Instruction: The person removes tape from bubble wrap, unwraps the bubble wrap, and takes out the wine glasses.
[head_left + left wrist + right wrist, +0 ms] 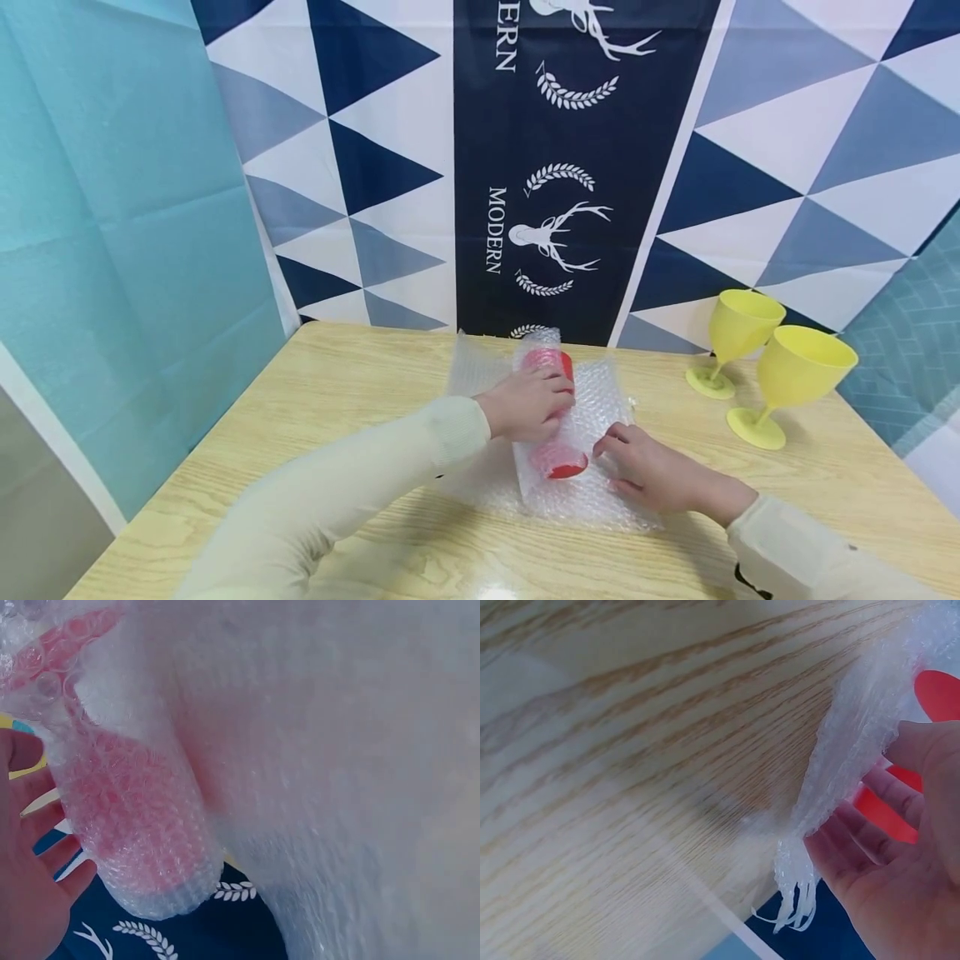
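Note:
On the table, a red goblet (567, 467) lies on its side, partly rolled in a sheet of bubble wrap (600, 396). The goblet's bowl (124, 817) shows pink through the bubbles in the left wrist view. My left hand (527, 404) lies across the goblet's middle, its fingers curled over the wrapped side. To the right, my right hand (660, 469) pinches the sheet's right part beside the goblet's base. The right wrist view shows thumb and fingers at the wrap's edge (840, 757), with the red goblet partly hidden behind the hand.
Two yellow goblets (806, 367) stand upright at the table's right back. A patterned cloth (547, 167) hangs behind the wooden table (337, 375), and a teal cloth (127, 208) hangs at the left. The bubble wrap's torn strands (799, 900) dangle near the right hand.

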Demonstrator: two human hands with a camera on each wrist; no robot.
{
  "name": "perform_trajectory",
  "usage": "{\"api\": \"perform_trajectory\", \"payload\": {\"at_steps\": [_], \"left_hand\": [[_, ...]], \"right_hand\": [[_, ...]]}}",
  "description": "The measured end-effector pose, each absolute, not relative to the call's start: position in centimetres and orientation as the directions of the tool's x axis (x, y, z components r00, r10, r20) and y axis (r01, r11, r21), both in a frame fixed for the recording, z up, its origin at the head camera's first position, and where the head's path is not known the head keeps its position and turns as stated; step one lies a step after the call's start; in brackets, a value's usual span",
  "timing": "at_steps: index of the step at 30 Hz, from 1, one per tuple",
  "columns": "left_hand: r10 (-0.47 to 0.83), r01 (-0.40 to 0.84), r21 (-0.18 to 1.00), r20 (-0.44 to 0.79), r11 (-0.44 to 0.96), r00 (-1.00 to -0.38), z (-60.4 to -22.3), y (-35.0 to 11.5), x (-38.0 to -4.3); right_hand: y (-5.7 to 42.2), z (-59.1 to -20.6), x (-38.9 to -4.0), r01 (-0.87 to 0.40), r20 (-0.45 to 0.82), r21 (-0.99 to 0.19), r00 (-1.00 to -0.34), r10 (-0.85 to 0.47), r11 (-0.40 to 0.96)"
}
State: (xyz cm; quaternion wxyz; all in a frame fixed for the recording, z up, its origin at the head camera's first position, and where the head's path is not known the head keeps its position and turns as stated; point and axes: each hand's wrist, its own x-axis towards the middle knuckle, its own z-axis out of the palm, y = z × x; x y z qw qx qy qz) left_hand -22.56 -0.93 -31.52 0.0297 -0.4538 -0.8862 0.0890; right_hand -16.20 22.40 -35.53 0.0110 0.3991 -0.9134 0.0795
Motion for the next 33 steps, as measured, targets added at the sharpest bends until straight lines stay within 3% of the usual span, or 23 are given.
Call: {"api": "perform_trajectory", "payload": {"at_steps": [16, 26, 33], "left_hand": [[0.756, 0.755, -0.034, 0.051, 0.655, -0.653, -31.3, -4.9, -22.4], [0.753, 0.746, -0.115, 0.040, 0.656, -0.657, -31.3, -6.7, -21.7], [0.789, 0.727, -0.374, 0.024, 0.576, -0.614, -32.5, -7.4, -20.9]], "right_hand": [[22.5, -35.7, -16.3, -0.694, 0.046, -0.168, -0.715, -0.697, 0.700], [22.7, -36.1, -16.2, -0.717, 0.108, -0.155, -0.696, -0.709, 0.680], [22.7, -36.2, -16.3, -0.725, 0.122, -0.159, -0.688, -0.716, 0.670]]}}
